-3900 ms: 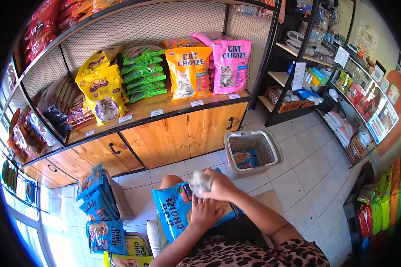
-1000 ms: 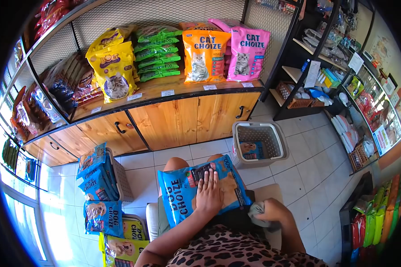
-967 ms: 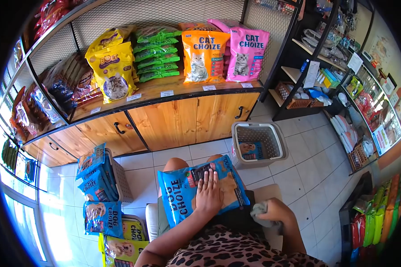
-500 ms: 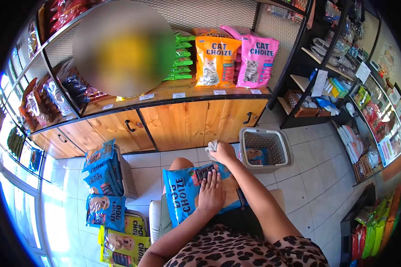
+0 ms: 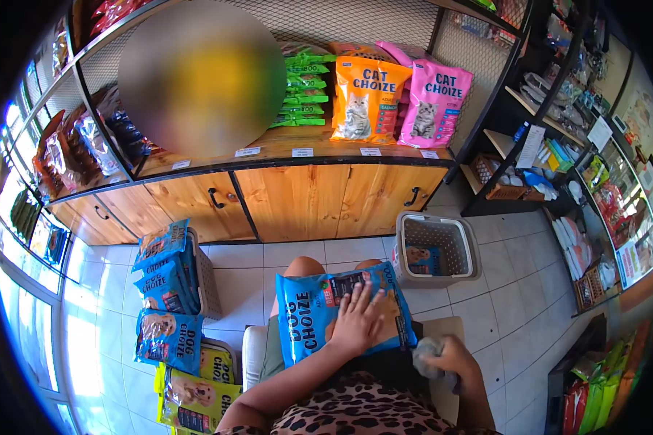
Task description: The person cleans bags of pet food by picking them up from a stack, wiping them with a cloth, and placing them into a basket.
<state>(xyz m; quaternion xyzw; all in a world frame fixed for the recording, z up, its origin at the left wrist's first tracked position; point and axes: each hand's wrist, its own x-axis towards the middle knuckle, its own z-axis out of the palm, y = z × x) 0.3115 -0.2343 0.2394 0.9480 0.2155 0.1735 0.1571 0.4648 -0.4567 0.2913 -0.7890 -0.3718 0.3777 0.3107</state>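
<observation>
A blue Dog Choize bag [image 5: 312,312] lies across my lap, its printed front facing up. My left hand [image 5: 357,320] rests on the middle of the bag with its fingers spread. To the right of the bag, beside my lap, my right hand [image 5: 451,359] is closed on a crumpled grey cloth [image 5: 429,357]. The cloth is close to the bag's lower right corner.
A grey basket [image 5: 473,264] with a blue bag inside stands ahead right. At left, another basket [image 5: 207,283] holds blue bags, with yellow bags [image 5: 196,395] nearer me. A wooden cabinet [image 5: 294,203] spans the front, bearing cat food bags. Black shelves stand at right.
Half a second ago my right hand was beyond the bag's top edge with the cloth; now it is back at the right of my lap. My left hand's fingers have spread and shifted slightly right.
</observation>
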